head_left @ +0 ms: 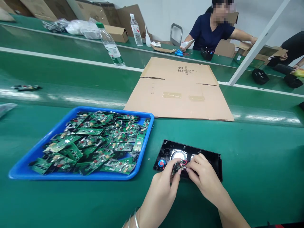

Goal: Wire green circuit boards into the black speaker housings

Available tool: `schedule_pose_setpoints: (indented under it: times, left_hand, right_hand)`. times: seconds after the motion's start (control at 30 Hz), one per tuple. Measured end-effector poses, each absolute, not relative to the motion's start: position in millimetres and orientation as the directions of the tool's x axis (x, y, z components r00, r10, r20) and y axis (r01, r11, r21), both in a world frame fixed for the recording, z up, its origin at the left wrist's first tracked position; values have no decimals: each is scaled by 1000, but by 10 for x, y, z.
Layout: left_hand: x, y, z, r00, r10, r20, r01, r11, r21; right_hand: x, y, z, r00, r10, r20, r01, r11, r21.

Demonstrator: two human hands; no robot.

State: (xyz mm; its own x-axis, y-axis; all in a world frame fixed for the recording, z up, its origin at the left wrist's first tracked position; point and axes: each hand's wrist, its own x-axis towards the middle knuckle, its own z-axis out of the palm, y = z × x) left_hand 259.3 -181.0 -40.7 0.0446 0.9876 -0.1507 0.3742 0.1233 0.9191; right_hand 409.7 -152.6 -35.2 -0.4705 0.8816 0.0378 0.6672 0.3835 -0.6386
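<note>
In the head view, a black speaker housing (215,158) lies open on the green work surface in front of me. Set into it are a round silver speaker (178,154), a second one mostly covered by my fingers, and a small blue-and-red round part (162,163). Over the housing, my left hand (161,185) grips a circuit board (175,167) between thumb and fingers. Fingertips of my right hand (205,177) pinch a wire plug (183,167) at the board's edge. Red wires (184,162) run there. Whether the plug is seated cannot be made out.
To the left stands a blue tray (71,178) heaped with circuit boards. A flattened cardboard sheet (178,107) lies beyond the housing. Further back are water bottles (111,49), a white post (258,42) and a co-worker (209,31) holding a white squeeze bottle.
</note>
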Motion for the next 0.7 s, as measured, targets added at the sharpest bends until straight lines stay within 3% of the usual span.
schedule_pose_setpoints:
  times: [0.4, 0.7]
  left_hand:
    - [2574, -1751, -357, 165, 983, -85, 439, 4, 899]
    - [2501, -1699, -324, 302, 951, -62, 403, -68, 913]
  right_hand:
    - [4123, -1570, -449, -587, 793, 162, 730, 605, -318]
    - [4138, -1522, -424, -503, 847, 174, 671, 509, -539]
